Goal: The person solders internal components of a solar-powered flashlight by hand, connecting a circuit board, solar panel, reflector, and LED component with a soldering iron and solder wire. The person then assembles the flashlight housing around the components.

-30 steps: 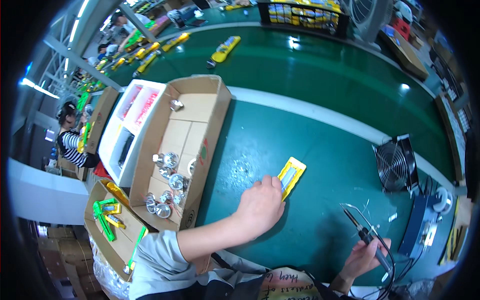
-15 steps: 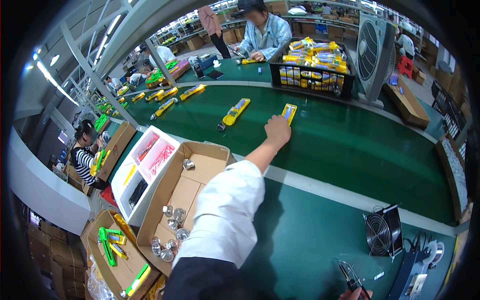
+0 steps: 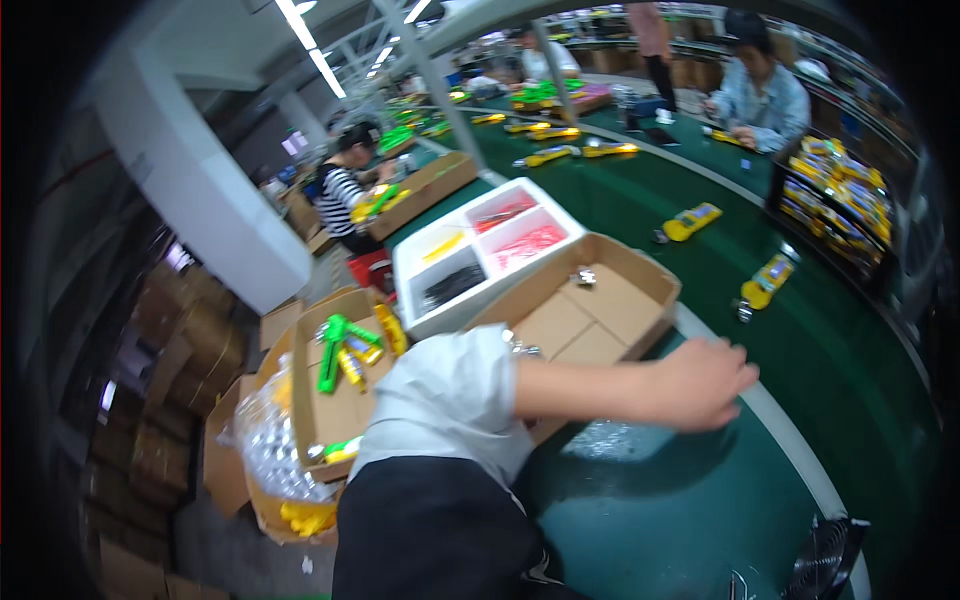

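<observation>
My left hand [image 3: 705,385], smeared by motion, hovers over the near edge of the green table with its fingers loosely apart and nothing visible in them. A yellow flashlight body [image 3: 768,282] with a silver end lies on the green conveyor belt beyond it. Another yellow flashlight body [image 3: 690,222] lies farther along. Under my forearm is a shallow cardboard box [image 3: 640,275] holding silver reflector cups [image 3: 584,276]; my sleeve hides part of it. My right hand is out of view; only thin metal prongs [image 3: 738,585] show at the lower edge.
A white foam tray [image 3: 410,262] with red, pink, black and yellow parts stands beside the box. Left of it, a carton [image 3: 375,405] holds green and yellow pieces. A black crate [image 3: 780,195] of yellow flashlights, a small fan [image 3: 825,560] and co-workers [image 3: 765,95] are around the belt.
My left hand has let go of the yellow flashlight body on the belt and drawn back toward me. My view has swung left, and my right hand has left the picture.
</observation>
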A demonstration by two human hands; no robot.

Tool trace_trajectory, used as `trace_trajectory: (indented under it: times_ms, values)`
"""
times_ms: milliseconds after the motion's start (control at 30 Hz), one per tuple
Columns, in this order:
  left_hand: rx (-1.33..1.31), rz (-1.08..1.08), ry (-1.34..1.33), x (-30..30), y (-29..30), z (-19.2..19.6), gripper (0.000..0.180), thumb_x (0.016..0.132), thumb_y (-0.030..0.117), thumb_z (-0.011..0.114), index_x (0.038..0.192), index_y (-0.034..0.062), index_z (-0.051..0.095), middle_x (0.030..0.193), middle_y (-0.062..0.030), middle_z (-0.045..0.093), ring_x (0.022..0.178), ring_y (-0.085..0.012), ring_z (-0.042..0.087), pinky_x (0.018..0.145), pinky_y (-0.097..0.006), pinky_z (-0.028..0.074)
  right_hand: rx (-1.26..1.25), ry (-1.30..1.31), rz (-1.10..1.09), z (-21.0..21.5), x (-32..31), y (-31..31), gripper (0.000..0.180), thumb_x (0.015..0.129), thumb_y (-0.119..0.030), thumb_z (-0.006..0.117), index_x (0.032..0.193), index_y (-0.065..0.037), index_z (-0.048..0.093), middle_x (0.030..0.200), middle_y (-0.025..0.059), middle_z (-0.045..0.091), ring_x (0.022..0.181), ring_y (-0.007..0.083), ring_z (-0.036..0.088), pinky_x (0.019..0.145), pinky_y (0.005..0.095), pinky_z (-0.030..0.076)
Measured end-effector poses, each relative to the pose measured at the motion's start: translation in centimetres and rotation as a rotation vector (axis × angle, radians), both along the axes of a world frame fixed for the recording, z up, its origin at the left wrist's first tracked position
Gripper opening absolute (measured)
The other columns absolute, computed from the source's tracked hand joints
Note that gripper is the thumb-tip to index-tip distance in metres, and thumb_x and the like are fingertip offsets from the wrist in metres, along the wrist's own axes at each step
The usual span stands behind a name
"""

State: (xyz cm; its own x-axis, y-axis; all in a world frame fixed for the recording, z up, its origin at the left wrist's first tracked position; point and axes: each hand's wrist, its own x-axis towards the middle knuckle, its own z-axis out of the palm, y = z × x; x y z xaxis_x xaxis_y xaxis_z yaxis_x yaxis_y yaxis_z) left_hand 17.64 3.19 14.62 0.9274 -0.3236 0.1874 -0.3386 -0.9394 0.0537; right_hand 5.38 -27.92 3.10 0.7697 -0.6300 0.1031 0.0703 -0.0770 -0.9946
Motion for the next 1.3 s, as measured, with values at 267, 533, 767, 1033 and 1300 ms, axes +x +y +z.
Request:
trace_trajectory:
  times_ms: [267, 533, 767, 1033, 1300]
  values:
    - [-0.052, 1.194, -0.080, -24.0, 19.8, 2.0, 0.022, 0.073, 0.017, 0.054, 0.089, 0.0020, 0.058, 0.088, -0.0169, 0.059, 0.082, -0.0323, 0.057, 0.072, -0.039, 0.045, 0.037, -0.020, 0.097, -2.3, 0.9, 2.3, 0.030, 0.080, -0.020, 0.056, 0.085, 0.006, 0.043, 0.056, 0.0104, 0.046, 0.045, 0.0142, 0.043, 0.037, 0.0240, 0.035]
    - [-0.621, 2.016, 0.103, -39.1, 34.8, -3.1, 0.074, 0.060, 0.051, 0.067, 0.108, -0.0028, 0.053, 0.107, -0.0203, 0.054, 0.096, -0.0308, 0.054, 0.076, -0.044, 0.045, -0.002, -0.072, 0.064, -1.6, -0.2, 2.8, 0.029, 0.080, -0.019, 0.056, 0.085, 0.006, 0.043, 0.058, 0.0099, 0.046, 0.045, 0.0139, 0.043, 0.038, 0.0235, 0.035]
    - [-0.349, 2.116, 0.059, -38.3, 35.5, -8.0, 0.069, 0.051, 0.042, 0.075, 0.099, -0.0033, 0.057, 0.107, -0.0150, 0.057, 0.096, -0.0219, 0.057, 0.080, -0.031, 0.045, -0.061, -0.090, 0.030, -1.5, 0.3, 1.9, 0.027, 0.081, -0.018, 0.056, 0.086, 0.006, 0.043, 0.059, 0.0096, 0.047, 0.046, 0.0136, 0.042, 0.038, 0.0231, 0.036]
    - [-0.363, 2.103, 0.154, -39.5, 34.5, -6.8, 0.047, 0.065, 0.034, 0.062, 0.100, 0.0026, 0.058, 0.105, -0.0146, 0.057, 0.097, -0.0243, 0.056, 0.080, -0.033, 0.045, 0.301, -0.892, 0.599, -2.7, 2.7, 0.0, 0.024, 0.081, -0.015, 0.055, 0.085, 0.006, 0.043, 0.059, 0.0087, 0.046, 0.046, 0.0132, 0.041, 0.039, 0.0220, 0.034]
    - [-0.476, 2.164, -0.006, -38.7, 33.0, -8.6, 0.054, 0.062, 0.042, 0.069, 0.097, 0.0014, 0.060, 0.101, -0.0139, 0.059, 0.093, -0.0247, 0.058, 0.077, -0.033, 0.045, -0.003, -0.052, 0.063, -1.8, 0.7, -0.5, 0.025, 0.080, -0.013, 0.054, 0.090, 0.005, 0.041, 0.062, 0.0077, 0.043, 0.046, 0.0119, 0.038, 0.039, 0.0225, 0.034]
